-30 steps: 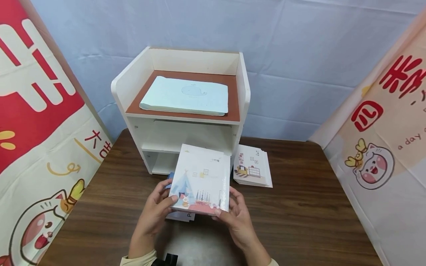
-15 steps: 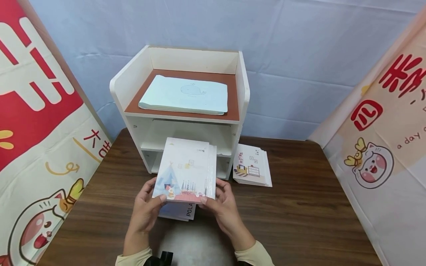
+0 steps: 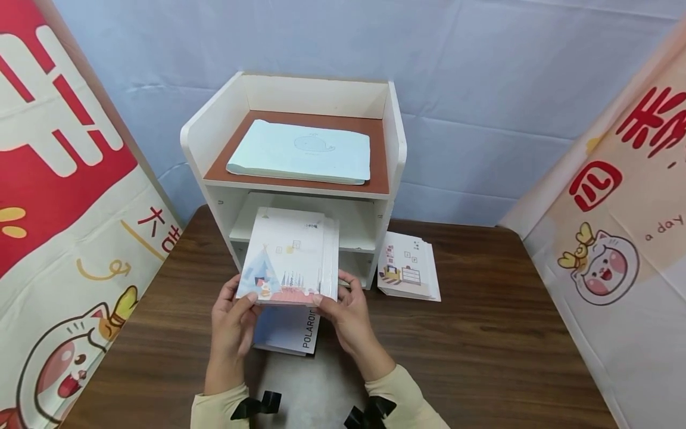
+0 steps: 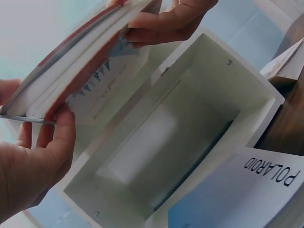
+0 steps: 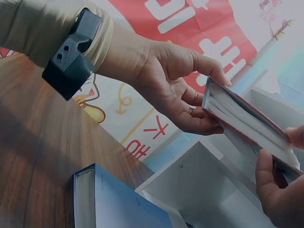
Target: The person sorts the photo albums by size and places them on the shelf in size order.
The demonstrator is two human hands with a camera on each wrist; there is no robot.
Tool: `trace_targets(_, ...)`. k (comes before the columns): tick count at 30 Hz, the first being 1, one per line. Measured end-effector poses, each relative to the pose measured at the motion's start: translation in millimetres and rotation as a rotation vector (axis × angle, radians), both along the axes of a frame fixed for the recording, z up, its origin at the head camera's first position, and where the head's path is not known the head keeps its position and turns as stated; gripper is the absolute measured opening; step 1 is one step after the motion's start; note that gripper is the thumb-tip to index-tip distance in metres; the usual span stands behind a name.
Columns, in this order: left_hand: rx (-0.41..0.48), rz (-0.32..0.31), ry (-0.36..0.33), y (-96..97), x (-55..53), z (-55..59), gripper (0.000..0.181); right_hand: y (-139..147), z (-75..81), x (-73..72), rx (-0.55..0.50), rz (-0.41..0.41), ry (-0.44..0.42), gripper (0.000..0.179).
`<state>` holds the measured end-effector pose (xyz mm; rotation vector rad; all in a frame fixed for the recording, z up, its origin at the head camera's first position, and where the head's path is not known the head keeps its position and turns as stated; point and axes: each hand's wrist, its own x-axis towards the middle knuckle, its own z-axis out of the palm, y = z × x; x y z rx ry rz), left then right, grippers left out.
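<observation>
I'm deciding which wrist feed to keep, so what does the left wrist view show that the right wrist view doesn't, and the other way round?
Only the left wrist view: the large POLAROID lettering on the blue book, and part of the pale pile beside the shelf unit.

Only the right wrist view: the red and white banner and the black camera worn on the left wrist.

Both: the held books, the left hand and right hand gripping them, the blue book, the shelf unit and the wooden table.
</observation>
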<state>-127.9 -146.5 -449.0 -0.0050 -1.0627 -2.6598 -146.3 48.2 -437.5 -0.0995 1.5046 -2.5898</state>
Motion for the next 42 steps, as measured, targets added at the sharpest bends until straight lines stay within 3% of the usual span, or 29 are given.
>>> trace_targets(10, 0.056, 0.016, -0.015, -10.0, -17.5, 4.5, 0.038, -14.4, 9.2, -13.2, -0.019, 0.0, -0.015, 0.069)
trace_targets(22, 0.116, 0.025, -0.057, -27.2, -36.3, 14.2, 0.033, -37.7, 12.8, -32.8, -0.056, -0.073, -0.075, 0.06)
trace_targets(34, 0.125, 0.021, -0.143, -38.5, -54.3, 18.6, 0.029, -56.2, 17.1, -48.5, -0.142, -0.139, -0.134, 0.053)
trace_targets(42, 0.256, 0.055, -0.179, -38.4, -66.3, 13.3, 0.025, -64.3, 16.2, -56.9, -0.23, -0.175, -0.158, 0.055)
